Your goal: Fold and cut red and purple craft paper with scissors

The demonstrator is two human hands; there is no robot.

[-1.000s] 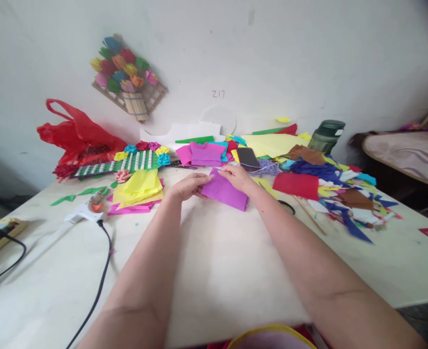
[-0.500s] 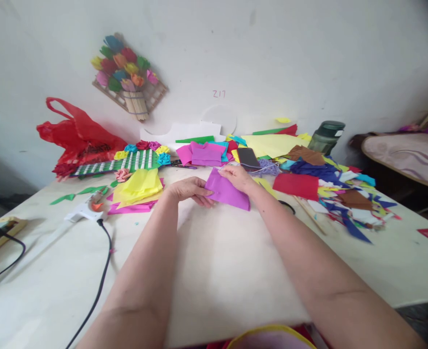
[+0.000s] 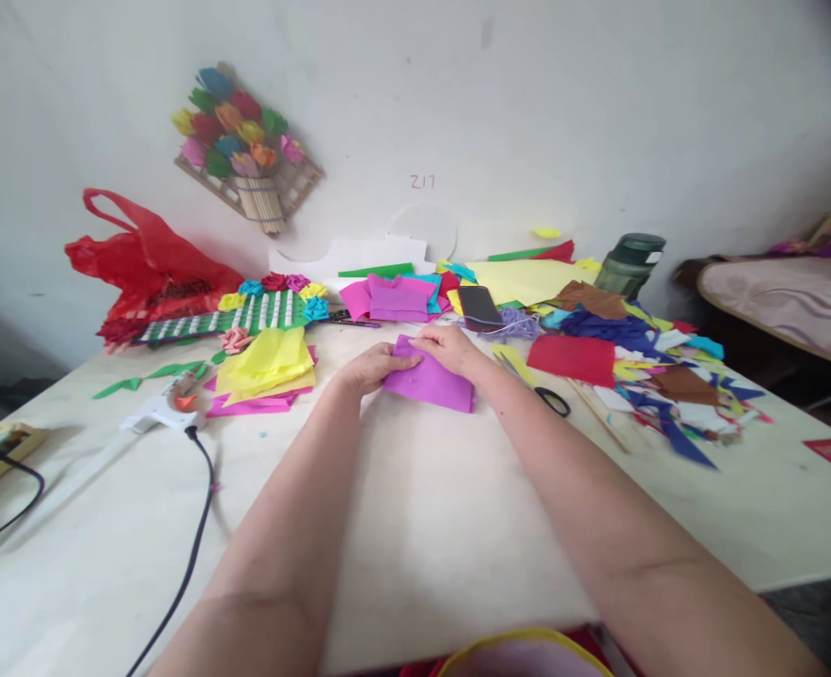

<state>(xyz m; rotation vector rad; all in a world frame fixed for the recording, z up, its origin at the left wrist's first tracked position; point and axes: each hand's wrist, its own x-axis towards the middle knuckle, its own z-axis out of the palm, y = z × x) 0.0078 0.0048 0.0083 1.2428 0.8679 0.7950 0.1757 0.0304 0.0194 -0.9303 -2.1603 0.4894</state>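
Observation:
Both hands hold one purple sheet of crepe paper (image 3: 433, 384) above the middle of the table. My left hand (image 3: 373, 367) pinches its left edge, with the thumb lying on top. At the upper edge my right hand (image 3: 447, 348) is closed on the same sheet, its fingertips close to the left thumb. Behind them lies a pile of pink and purple paper pieces (image 3: 399, 297). To the right of my right hand are scissors (image 3: 551, 402), partly hidden by the forearm. Left of my left hand is a stack of yellow paper (image 3: 267, 365) over pink sheets.
A white glue gun (image 3: 164, 412) with a black cord lies at left. Behind it are a red plastic bag (image 3: 154, 244) and paper flowers. Coloured scraps (image 3: 669, 376), a phone (image 3: 479, 308), a wooden stick (image 3: 603, 418) and a dark green bottle (image 3: 631, 263) stand or lie at right.
The purple paper has shifted slightly left and turned a little. My hands have come closer together, and the left thumb now lies over the sheet. More of the scissors shows.

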